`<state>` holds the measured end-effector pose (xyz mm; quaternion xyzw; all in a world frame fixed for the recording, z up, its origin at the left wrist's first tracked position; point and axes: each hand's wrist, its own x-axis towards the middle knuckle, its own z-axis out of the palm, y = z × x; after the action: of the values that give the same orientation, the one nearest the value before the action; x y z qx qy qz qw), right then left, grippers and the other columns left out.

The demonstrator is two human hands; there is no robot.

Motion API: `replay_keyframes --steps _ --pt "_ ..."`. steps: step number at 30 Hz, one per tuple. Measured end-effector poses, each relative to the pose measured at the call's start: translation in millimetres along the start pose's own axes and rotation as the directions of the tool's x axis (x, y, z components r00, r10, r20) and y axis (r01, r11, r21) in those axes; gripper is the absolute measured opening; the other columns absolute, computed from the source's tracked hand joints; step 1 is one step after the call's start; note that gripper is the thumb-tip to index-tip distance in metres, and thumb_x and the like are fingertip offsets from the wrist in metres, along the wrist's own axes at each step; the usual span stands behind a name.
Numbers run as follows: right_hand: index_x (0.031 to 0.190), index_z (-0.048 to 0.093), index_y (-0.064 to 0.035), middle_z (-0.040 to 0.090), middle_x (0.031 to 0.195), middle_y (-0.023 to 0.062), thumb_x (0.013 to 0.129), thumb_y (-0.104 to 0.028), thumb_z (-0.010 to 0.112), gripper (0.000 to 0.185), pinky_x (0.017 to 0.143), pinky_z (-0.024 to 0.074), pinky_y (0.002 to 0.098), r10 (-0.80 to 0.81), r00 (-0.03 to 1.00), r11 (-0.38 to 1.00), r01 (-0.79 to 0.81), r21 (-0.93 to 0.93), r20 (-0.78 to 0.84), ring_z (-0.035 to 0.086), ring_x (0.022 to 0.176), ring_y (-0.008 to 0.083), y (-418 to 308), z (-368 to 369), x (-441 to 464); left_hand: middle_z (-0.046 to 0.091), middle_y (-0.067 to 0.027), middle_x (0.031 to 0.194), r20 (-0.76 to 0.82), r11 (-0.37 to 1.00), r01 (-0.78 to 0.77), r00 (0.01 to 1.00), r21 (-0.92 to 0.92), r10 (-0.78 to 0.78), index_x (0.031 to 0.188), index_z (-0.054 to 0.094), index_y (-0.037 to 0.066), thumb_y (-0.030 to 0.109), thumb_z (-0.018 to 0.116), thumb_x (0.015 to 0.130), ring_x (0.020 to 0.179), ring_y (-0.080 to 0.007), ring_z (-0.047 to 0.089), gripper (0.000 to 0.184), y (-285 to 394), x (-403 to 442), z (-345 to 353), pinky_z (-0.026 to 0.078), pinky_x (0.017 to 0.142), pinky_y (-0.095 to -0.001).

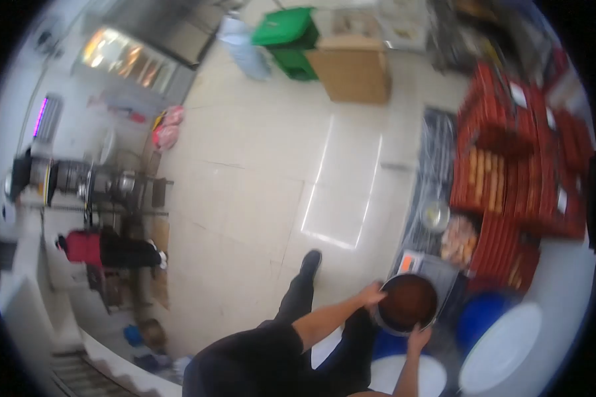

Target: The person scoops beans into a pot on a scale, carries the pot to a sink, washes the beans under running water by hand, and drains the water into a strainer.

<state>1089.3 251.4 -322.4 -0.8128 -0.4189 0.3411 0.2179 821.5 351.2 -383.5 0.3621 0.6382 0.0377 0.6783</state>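
Here we are, low on the right of the scene; the round pan (407, 306) sits near the person's body, and both hands have it; the left hand (373, 294) has its grip closed on the left rim, the right hand (418, 336) has its grip closed on the near rim; inside it all looks dark reddish brown, filling or bare base, the blur won't say; nor can I tell whether the pan hangs free or rests on something.

The hold isn't quite straight across, so the far right side looks the least supported; best, I judge, to share the weight evenly and hold the rim level; elbows in, smooth movement, nothing jerky!

Tight quarters too; the labelled grey box (412, 261) is just beyond the pan, the white lid (500, 351) and blue drum (478, 317) just to its right; mind those edges; a dark shoe (311, 260) steps well out to the left on the shiny floor (245, 185), so sure footing matters.
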Motion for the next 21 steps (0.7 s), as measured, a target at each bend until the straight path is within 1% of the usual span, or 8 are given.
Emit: replay_keyframes --steps 4,5,6,7,8,10,15,21 --pt "0.114 0.061 0.0071 0.067 0.108 0.0249 0.084 -0.011 0.07 0.037 0.091 0.0516 0.0466 -0.028 0.924 0.998 0.049 -0.043 0.382 0.068 0.1 0.0362 -103.8 33.2 -29.6 0.056 -0.0243 0.118 0.065 0.852 0.175 0.984 -0.494 -0.165 0.157 0.016 0.009 0.017 0.059 0.079 0.083 -0.0447 0.07 0.089 -38.1 -133.6 -109.8 0.064 0.06 -0.057" --pt "0.117 0.06 0.0058 0.067 0.11 0.0226 0.083 -0.007 0.068 0.037 0.089 0.053 0.0463 -0.179 0.847 0.961 0.259 -0.095 0.5 0.07 0.093 0.0349 -95.7 61.6 -22.5 0.057 -0.0166 0.125 0.001 0.851 0.089 0.995 -0.517 -0.103 0.151 0.033 0.006 0.032 0.059 0.086 0.116 -0.0388 0.058 0.074 -38.9 -185.1 -141.1 0.057 0.081 -0.0635" --pt "0.116 0.065 0.0055 0.071 0.109 0.0262 0.085 -0.005 0.065 0.032 0.079 0.0576 0.0454 0.048 0.788 0.972 -0.179 0.154 0.614 0.074 0.088 0.0352 -203.7 55.0 -56.0 0.059 -0.0159 0.122 -0.031 0.851 0.074 0.994 -0.52 -0.105 0.135 0.047 0.004 0.03 0.058 0.086 0.111 -0.0355 0.06 0.057 -61.8 -206.1 -164.2 0.058 0.082 -0.0595" --pt "0.111 0.067 0.0059 0.071 0.102 0.0261 0.085 -0.006 0.064 0.029 0.073 0.0592 0.0469 -0.013 0.78 0.977 -0.123 0.175 0.625 0.075 0.081 0.0339 -242.0 73.0 -71.7 0.061 -0.0153 0.118 -0.064 0.851 0.058 0.992 -0.521 -0.107 0.12 0.061 0.003 0.029 0.056 0.085 0.106 -0.0323 0.063 0.045 -87.3 -224.4 -186.0 0.06 0.083 -0.0555" --pt "0.107 0.069 0.006 0.073 0.093 0.0241 0.084 -0.007 0.065 0.027 0.075 0.0593 0.0487 -0.395 0.684 0.911 0.376 0.168 0.613 0.076 0.083 0.0326 -259.8 98.0 -70.3 0.061 -0.0159 0.116 -0.187 0.851 -0.105 0.982 -0.515 0.009 0.123 0.058 0.001 0.021 0.057 0.082 0.093 -0.033 0.069 0.046 -102.8 -252.1 -210.0 0.062 0.076 -0.0567" --pt "0.103 0.07 0.0048 0.074 0.087 0.0209 0.084 -0.015 0.069 0.027 0.077 0.0585 0.0486 -0.131 0.626 0.942 0.32 -0.101 0.769 0.075 0.082 0.035 -282.0 178.3 -59.7 0.063 -0.0187 0.103 -0.255 0.557 -0.157 0.962 -0.815 -0.101 0.15 0.038 0.014 0.006 0.053 0.078 0.083 -0.0352 0.072 0.074 -145.2 -293.4 -251.1 0.065 0.063 -0.0533" --pt "0.097 0.069 0.0033 0.072 0.084 0.0246 0.09 -0.027 0.073 0.031 0.076 0.057 0.045 -0.696 0.256 0.315 0.948 -0.036 0.671 0.072 0.082 0.0391 -596.9 240.9 -250.3 0.069 -0.0238 0.102 -0.619 0.606 -0.352 0.722 -0.714 -0.309 0.165 0.012 0.016 0.016 0.052 0.083 0.086 -0.0377 0.071 0.091 -192.6 -453.6 -355.0 0.065 0.07 -0.0471" --pt "0.143 0.055 -0.0075 0.052 0.139 0.0354 0.084 -0.047 0.077 0.075 0.104 0.0472 0.054 -0.464 -0.363 -0.065 0.924 0.377 0.808 0.051 0.128 0.0523 -646.9 448.6 -485.3 0.068 -0.0363 0.111 -0.789 0.698 -0.383 0.401 -0.605 -0.465 0.164 0.012 0.008 0.026 0.053 0.086 0.103 -0.0524 0.067 0.09 -299.5 -593.2 -438.1 0.052 0.095 -0.0561"
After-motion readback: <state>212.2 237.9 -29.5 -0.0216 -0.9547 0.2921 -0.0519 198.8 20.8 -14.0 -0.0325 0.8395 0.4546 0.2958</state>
